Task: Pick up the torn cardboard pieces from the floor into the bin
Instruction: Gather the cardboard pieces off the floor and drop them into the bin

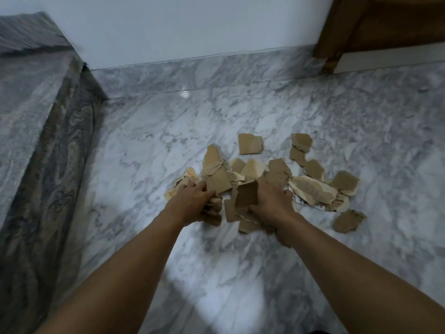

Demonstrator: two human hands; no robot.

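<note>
Our left hand (192,198) closes on a crumpled wad of torn cardboard pieces (277,175) at the near left edge of the heap, fingers curled down into the scraps. Just beside it, our right hand (273,201) grips another bunch, the thumb set against one flat piece (246,195) that stands up on edge between the two hands. Its fingertips are buried in the pile and we cannot see them. Both forearms reach in from the bottom of the frame.

Beyond the hands, the rest of the heap sprawls across the marble floor (240,273). Brown scraps overlap in the middle, and a squarish piece (250,143) lies apart at the far side. A run of small ragged bits trails toward the far right, and pale printed pieces (337,204) sit at the right edge. One loose scrap (348,221) lies on its own, nearest us on the right. A raised marble ledge (36,97) runs along the left, a white wall (192,25) closes the back, and a wooden frame (361,27) stands at the upper right.

The bin is nowhere in view, so we cannot tell what, if anything, has gone into it. By our reading the job is at an early stage: two handfuls are being gathered, nothing is lifted clear, and most of the pile lies on the floor, enough for several more trips.
</note>
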